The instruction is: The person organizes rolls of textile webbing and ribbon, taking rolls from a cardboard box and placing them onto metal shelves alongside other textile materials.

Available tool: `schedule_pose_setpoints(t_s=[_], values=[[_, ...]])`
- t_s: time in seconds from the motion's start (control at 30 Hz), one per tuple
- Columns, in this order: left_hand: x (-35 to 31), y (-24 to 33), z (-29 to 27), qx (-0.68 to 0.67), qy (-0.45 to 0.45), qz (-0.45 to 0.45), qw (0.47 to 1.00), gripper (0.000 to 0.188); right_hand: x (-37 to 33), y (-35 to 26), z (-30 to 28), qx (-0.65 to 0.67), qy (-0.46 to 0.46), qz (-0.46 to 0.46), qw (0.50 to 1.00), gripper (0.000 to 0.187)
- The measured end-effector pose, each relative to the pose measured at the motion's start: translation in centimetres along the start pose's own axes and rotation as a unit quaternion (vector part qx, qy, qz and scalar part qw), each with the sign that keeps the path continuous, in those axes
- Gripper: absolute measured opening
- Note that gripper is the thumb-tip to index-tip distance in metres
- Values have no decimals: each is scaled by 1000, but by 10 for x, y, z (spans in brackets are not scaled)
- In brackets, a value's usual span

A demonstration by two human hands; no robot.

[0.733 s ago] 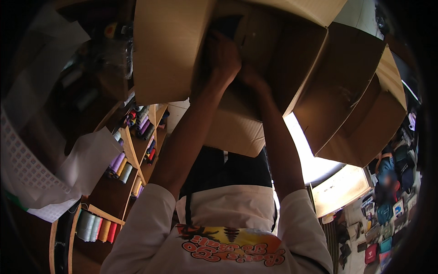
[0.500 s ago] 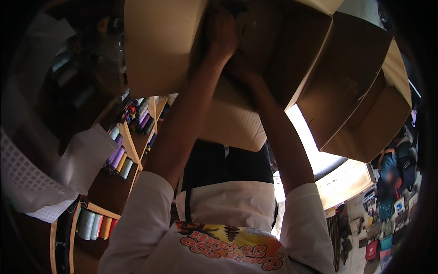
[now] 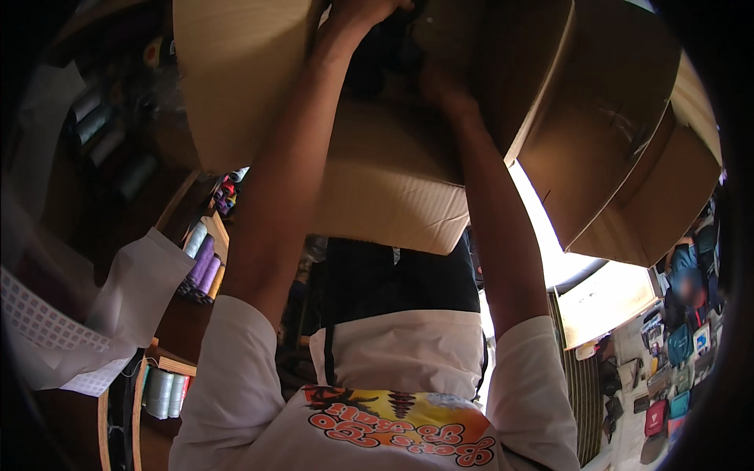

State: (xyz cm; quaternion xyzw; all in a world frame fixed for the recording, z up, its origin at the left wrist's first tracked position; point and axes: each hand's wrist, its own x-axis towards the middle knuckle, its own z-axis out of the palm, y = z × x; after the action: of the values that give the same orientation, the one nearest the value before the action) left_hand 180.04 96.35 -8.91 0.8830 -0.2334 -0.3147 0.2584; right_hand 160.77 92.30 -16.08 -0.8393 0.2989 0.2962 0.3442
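A large open cardboard box (image 3: 393, 208) fills the upper middle, its near flap hanging toward me. My left hand (image 3: 363, 11) is at the box's upper left, partly cut off by the picture's top edge. Its visible fingers are bent, and what they hold is hidden. Inside the box, in shadow, my right hand (image 3: 446, 85) reaches down on the right side, its fingers lost in the dark. Between the hands lies a dark bundle (image 3: 381, 59), too dim to name.
More open cardboard (image 3: 605, 133) stands at the right. Thread spools (image 3: 206, 263) sit on wooden shelves at the left, near a white perforated basket (image 3: 47, 314). Several bags and pouches (image 3: 656, 416) lie on the floor at lower right, with another person (image 3: 687, 286) beyond.
My left hand has moved up and left, away from my right hand. My right hand has shifted slightly right. More of the dark bundle shows between them.
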Motion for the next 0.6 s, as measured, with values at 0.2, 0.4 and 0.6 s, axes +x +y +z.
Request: schedule_pose_setpoints(t_s=[0.2,0.4,0.6], values=[[6,9,-9,-247,-62,-5,967,36,7,10,2,66,92,-13,994,26],[-9,10,-15,-255,-12,24,967,30,9,4,4,86,167,5,982,33],[-49,38,-56,-204,-49,-10,978,39,11,5,7,144,155,56,976,31]])
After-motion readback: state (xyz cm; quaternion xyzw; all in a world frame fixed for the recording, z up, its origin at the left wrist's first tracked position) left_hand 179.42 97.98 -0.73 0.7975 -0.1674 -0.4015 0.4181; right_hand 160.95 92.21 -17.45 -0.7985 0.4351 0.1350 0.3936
